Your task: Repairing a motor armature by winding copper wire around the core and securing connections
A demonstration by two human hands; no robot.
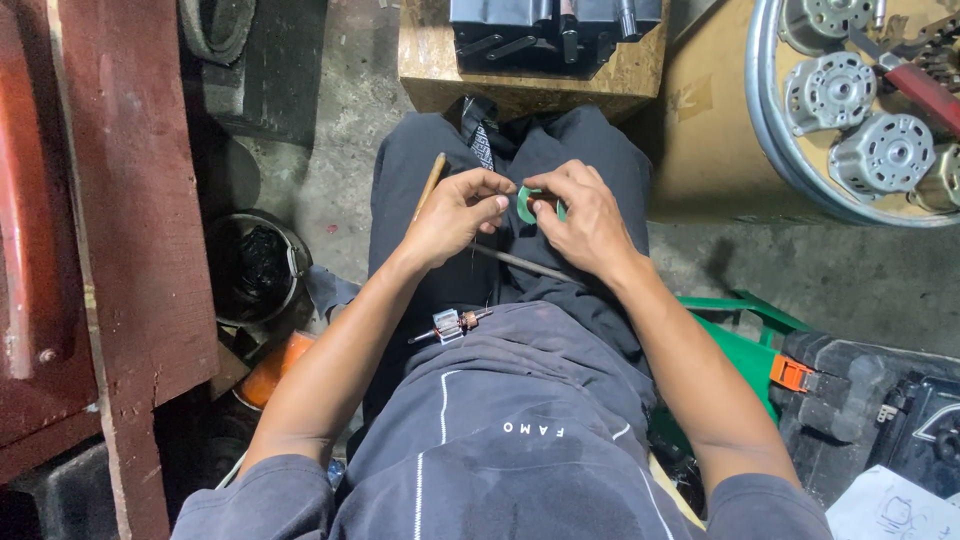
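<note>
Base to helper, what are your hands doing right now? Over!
Left hand pinching a wooden stick. Right hand gripping a green tape roll. Small motor rotor resting on lap, nothing blocking.

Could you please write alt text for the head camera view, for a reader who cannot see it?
Seen from above, a seated person's right hand and left hand meet over their lap, pinching a small green ring; the left also holds a thin wooden stick. A small motor armature rests on their dark shirt.
</note>
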